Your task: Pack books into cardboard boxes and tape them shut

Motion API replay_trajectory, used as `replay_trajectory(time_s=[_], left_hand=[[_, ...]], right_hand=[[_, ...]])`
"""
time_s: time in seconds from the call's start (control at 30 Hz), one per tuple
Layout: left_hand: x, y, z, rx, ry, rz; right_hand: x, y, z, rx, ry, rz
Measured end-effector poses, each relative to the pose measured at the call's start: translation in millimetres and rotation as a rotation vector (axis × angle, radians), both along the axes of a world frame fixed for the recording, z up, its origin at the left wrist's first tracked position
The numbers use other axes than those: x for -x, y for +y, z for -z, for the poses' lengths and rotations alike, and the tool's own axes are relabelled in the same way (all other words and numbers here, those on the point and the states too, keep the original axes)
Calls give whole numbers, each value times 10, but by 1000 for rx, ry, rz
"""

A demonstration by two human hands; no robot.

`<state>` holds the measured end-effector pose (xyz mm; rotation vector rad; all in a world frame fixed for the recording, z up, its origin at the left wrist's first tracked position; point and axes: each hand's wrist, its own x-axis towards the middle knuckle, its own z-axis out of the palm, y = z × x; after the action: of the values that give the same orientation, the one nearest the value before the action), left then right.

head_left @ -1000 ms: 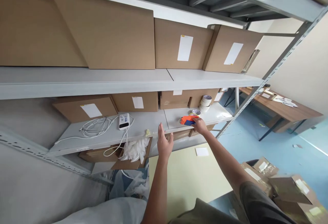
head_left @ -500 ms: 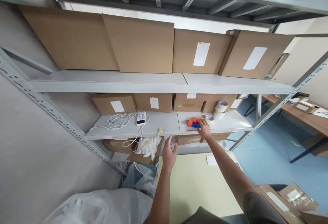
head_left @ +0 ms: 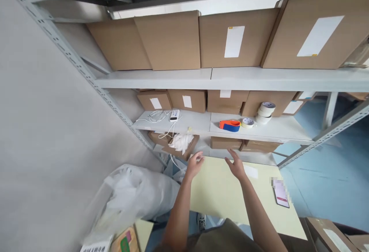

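My left hand is above the back edge of the pale yellow table. Its fingers are curled towards the thumb, and a small clear or whitish bit shows between them, too faint to name. Over the same table, my right hand is open, thumb and fingers apart, holding nothing. Beyond it, on the middle shelf, lies an orange and blue object, close beside a roll of tape. More tape rolls are stacked to the right. A white sheet lies near my right wrist.
Cardboard boxes line the rack's shelves. A white power strip with coiled cable is at the shelf's left. Below it, a carton holds white plastic. A large white bag stands left; a phone lies on the table's right.
My right hand has come off the orange and blue object and drawn back over the table, leaving it on the shelf. My left hand's fingers have curled closer together. The view has shifted.
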<state>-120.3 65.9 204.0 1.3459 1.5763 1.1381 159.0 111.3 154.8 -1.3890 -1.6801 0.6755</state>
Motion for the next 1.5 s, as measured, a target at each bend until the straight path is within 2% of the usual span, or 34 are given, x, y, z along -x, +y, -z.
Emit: replay_trajectory(time_s=[0.23,0.33,0.43,0.57,0.7,0.83,1.0,1.13,1.27,1.4,1.5], left_hand=[[-283,-915,232,90,191,-111],[-275,-1355,271,104,229,-124],[-107,-1788,229,145,269,-194],[224,-2369,159,172,328,-368],[527,-2953,169,172,345,-524],[846,-3546,285,157,310,-653],[1399,-4314,527,113,153,-837],[1952,-4884,812,106,60,-936],[2532,-5347,1182,143,43,-978],[3085,-5668,1507,247,31,-959],[3470,-5795,1713,331,57,-935]], right_hand=[[-202,-442,471,136,78,-181],[-115,-634,625,193,66,-296],[136,-828,672,213,49,-419],[654,-1085,570,202,16,-608],[1248,-1390,397,168,-37,-777],[1834,-1795,319,89,-68,-884],[2609,-2498,359,13,-131,-900],[3280,-3147,455,0,-228,-931],[3913,-3761,661,49,-352,-1001],[4465,-4305,950,157,-571,-1075],[4854,-4603,1195,256,-772,-1131]])
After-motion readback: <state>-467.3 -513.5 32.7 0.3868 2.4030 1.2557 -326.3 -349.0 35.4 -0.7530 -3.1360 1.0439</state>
